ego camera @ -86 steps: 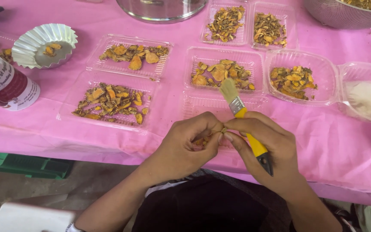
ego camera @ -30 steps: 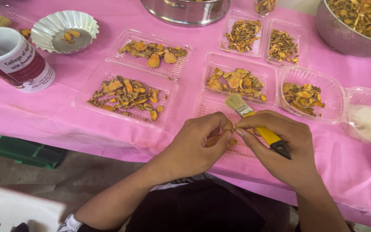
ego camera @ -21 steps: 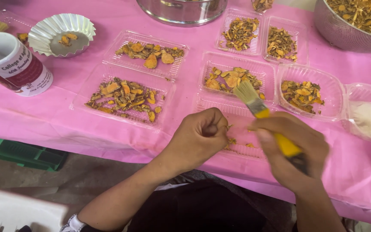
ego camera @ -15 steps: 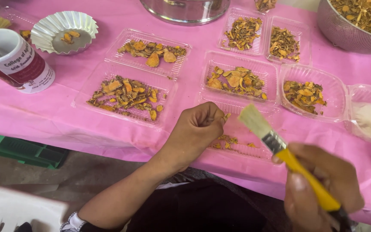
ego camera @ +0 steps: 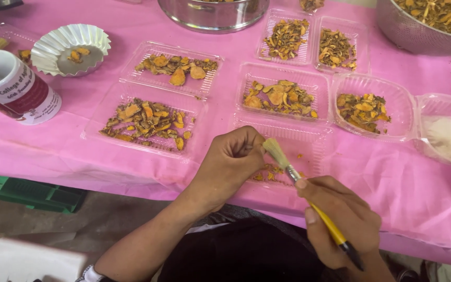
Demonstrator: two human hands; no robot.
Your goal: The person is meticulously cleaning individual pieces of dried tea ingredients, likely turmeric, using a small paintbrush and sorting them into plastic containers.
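Note:
My left hand (ego camera: 233,159) is closed in a fist at the near table edge, pinching something small that I cannot make out. My right hand (ego camera: 345,222) grips a yellow-handled paintbrush (ego camera: 309,196), whose pale bristles touch the left hand's fingertips. Both hover over a clear plastic tray (ego camera: 309,156) with a few orange-brown dried pieces in it.
Several clear trays of dried orange-brown slices (ego camera: 147,120) lie on the pink tablecloth (ego camera: 418,193). A white-and-red mug (ego camera: 14,86) and a fluted foil cup (ego camera: 69,49) stand at the left. Metal bowls (ego camera: 429,23) sit along the far edge. A green crate (ego camera: 22,190) lies below.
My right hand pulled back from the left hand, swung the brush out to the right, then brought its bristles back to the left fingertips. The left hand stayed closed in place.

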